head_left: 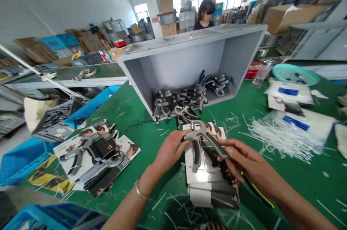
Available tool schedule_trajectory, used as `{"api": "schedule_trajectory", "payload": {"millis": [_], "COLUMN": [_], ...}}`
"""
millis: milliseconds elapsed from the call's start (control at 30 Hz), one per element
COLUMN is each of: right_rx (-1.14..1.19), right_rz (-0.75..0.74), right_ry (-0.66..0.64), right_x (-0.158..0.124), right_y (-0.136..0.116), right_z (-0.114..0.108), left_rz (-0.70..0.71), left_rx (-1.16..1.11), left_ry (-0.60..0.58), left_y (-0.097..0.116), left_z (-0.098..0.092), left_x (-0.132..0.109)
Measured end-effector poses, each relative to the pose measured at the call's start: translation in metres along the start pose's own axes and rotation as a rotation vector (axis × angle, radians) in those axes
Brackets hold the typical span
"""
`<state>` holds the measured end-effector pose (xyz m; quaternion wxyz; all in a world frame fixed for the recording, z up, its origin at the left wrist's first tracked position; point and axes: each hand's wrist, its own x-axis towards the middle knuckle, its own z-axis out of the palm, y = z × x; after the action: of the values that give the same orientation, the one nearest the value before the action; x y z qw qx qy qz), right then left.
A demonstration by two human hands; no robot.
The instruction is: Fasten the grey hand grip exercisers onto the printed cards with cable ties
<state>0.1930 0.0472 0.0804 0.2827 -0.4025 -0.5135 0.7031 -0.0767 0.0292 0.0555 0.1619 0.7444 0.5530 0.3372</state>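
Note:
A grey and black hand grip strengthener [197, 139] is held over a stack of printed cards [199, 177]. My left hand [171, 148] pinches its adjusting knob end near the spring. At the tip of one dark handle, my right hand [240, 157] has its fingers closed. A black and yellow tool handle [258, 192] shows under my right hand; whether that hand grips it I cannot tell. Behind, a grey crate [187, 64] lies on its side with several grip strengtheners [187, 96] in it and spilling over its edge.
To the left, grip strengtheners lie on more printed cards [127, 147]. White cable ties [280, 139] are heaped at right beside plastic bags [311, 125], with loose ones scattered over the green table [151, 194]. Blue crates [24, 161] stand at left. A co-worker [205, 15] is behind the grey crate.

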Motion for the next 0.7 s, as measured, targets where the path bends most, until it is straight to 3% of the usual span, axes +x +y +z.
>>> {"api": "schedule_trajectory", "payload": {"millis": [133,233,300,467,567,700], "right_rx": [-0.357,-0.714,-0.849,-0.971,-0.949,-0.824], "right_rz": [-0.051,-0.283,-0.437,-0.576,-0.595,-0.581], "right_ry": [0.011,0.157,0.207,0.044,0.068,0.188], "right_x": [-0.003,-0.003,0.001,0.021,0.035,0.052], "right_y": [0.019,0.036,0.040,0.033,0.033,0.038], "right_z": [-0.013,-0.023,-0.022,0.008,0.020,0.018], "left_rz": [0.013,-0.023,-0.039,-0.066,-0.056,-0.061], "left_rx": [0.039,0.011,-0.034,-0.070,-0.113,-0.223], "left_ry": [-0.117,-0.169,-0.139,0.011,-0.011,0.000], "left_y": [0.002,0.005,0.006,0.009,0.011,0.014], "left_z": [0.012,0.014,0.012,0.019,0.031,0.045], "left_x": [0.000,-0.012,-0.012,0.016,0.027,0.020]}}
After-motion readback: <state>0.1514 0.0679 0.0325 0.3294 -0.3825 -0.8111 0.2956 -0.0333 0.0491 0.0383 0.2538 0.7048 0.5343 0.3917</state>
